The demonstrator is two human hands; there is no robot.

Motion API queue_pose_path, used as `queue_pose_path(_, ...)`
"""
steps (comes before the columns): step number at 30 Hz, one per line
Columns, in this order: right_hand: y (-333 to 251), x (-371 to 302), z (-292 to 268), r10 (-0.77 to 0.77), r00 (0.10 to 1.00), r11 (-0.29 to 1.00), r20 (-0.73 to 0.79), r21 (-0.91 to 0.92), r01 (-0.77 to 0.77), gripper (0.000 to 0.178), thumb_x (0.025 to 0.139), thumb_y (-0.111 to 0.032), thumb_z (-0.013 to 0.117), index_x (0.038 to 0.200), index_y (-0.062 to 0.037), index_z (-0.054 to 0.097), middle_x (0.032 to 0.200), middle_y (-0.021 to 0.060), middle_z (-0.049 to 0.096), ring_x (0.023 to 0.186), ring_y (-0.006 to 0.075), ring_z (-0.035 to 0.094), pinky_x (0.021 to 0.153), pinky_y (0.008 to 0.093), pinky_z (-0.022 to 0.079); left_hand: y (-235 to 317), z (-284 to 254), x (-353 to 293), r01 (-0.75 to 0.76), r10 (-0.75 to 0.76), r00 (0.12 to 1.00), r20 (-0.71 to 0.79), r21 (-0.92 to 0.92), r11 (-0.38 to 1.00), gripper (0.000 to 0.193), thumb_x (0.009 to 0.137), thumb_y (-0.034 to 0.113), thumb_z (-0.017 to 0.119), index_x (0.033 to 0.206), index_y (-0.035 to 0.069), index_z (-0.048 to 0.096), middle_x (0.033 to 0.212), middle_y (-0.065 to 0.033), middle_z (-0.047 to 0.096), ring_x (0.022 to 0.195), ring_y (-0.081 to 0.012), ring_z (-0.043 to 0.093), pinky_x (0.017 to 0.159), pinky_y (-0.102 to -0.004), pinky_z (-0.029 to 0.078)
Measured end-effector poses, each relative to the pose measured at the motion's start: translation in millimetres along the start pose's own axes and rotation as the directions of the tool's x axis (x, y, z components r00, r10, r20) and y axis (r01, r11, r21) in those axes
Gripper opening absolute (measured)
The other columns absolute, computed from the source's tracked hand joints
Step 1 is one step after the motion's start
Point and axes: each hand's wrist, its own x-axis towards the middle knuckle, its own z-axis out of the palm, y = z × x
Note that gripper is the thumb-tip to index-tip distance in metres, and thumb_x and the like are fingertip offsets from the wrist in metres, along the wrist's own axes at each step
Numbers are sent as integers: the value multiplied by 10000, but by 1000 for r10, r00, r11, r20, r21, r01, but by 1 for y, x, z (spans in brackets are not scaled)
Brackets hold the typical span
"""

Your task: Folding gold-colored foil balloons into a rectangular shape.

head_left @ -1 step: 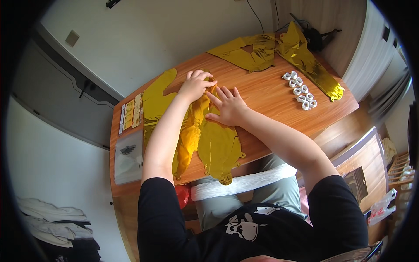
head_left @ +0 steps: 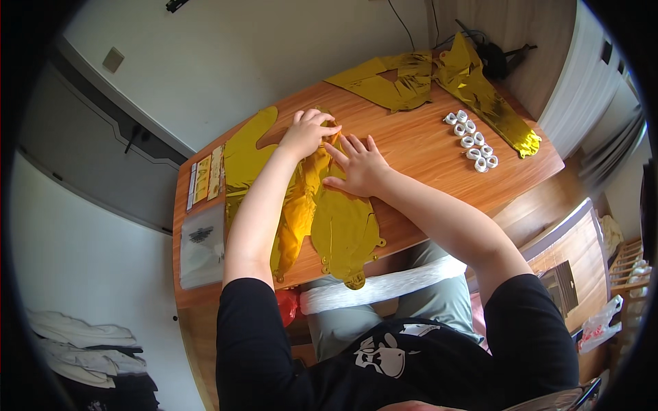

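A flat, uninflated gold foil balloon (head_left: 343,229) lies at the middle of the desk, its small-tabbed lower end hanging over the near edge. A creased, shiny orange-gold fold (head_left: 299,219) runs along its left side. My left hand (head_left: 307,133) is at the balloon's far end, its fingers bent and closed on the foil there; the fingertips are partly hidden. Just right of it, my right hand (head_left: 362,168) lies flat with fingers spread, pressing on the balloon's upper part. Another flat gold foil piece (head_left: 250,151) extends under and beyond my left forearm.
More gold foil balloons, one (head_left: 384,82) at the back and one (head_left: 483,103) at the right, lie on the wooden desk (head_left: 418,157). Several small white ribbon rolls (head_left: 473,142) sit nearby. A clear plastic bag (head_left: 202,250) and printed cards (head_left: 204,179) lie left. White wrapped material (head_left: 384,286) crosses my lap.
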Motion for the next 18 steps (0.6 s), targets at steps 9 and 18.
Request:
queue_pose_path(9, 8, -5, 4, 28, 1000, 1000, -4, -5, -28, 933, 961, -795, 336, 1662, -203, 170, 1670, 223, 257, 1562, 382, 211, 1250, 599, 147, 7, 9, 16, 440, -416, 897, 151, -189, 878, 459, 1047, 145, 505, 1468, 315, 578, 1621, -42, 402, 1512, -275, 312, 1249, -424, 227)
queue_pose_path(18, 9, -3, 1, 34, 999, 999, 19, -7, -33, 941, 956, -808, 326, 1666, -215, 153, 1683, 206, 241, 1568, 369, 202, 1255, 587, 139, 63, -54, -102, 383, -349, 923, 161, -290, 877, 271, 987, 161, 629, 1242, 174, 720, 1363, -31, 647, 1231, -232, 616, 1134, -438, 371)
